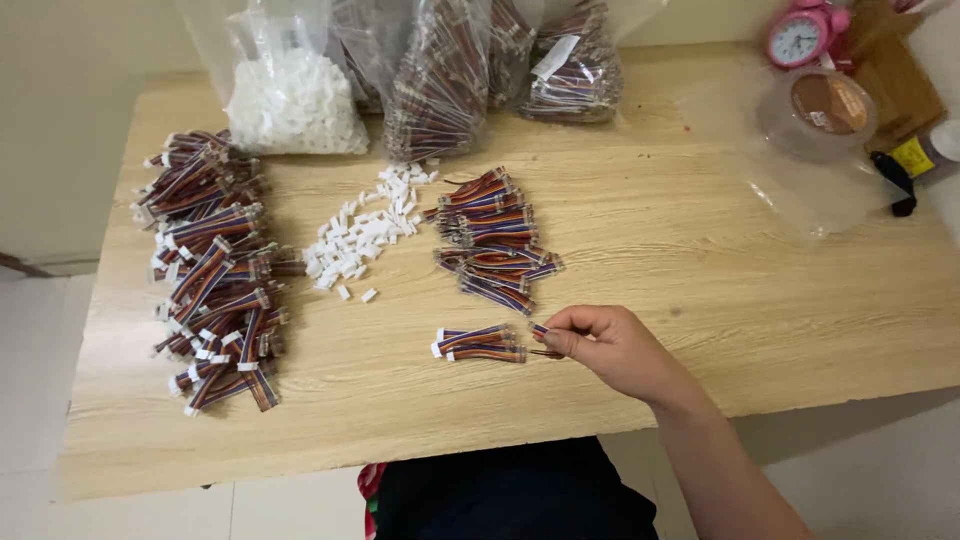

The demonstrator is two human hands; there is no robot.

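Wooden worktop [700, 260] carries piles of striped wire bundles. Near its front edge the right hand [610, 345] pinches a small wire piece [541, 331] between closed fingertips, just beside two short cable bundles [480, 343].

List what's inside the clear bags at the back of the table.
The left clear bag holds small white plastic connectors. The other bags hold bundles of multicoloured ribbon wires. Glare and folds in the plastic hide how deep each goes, and the bag tops are cut off by the frame.
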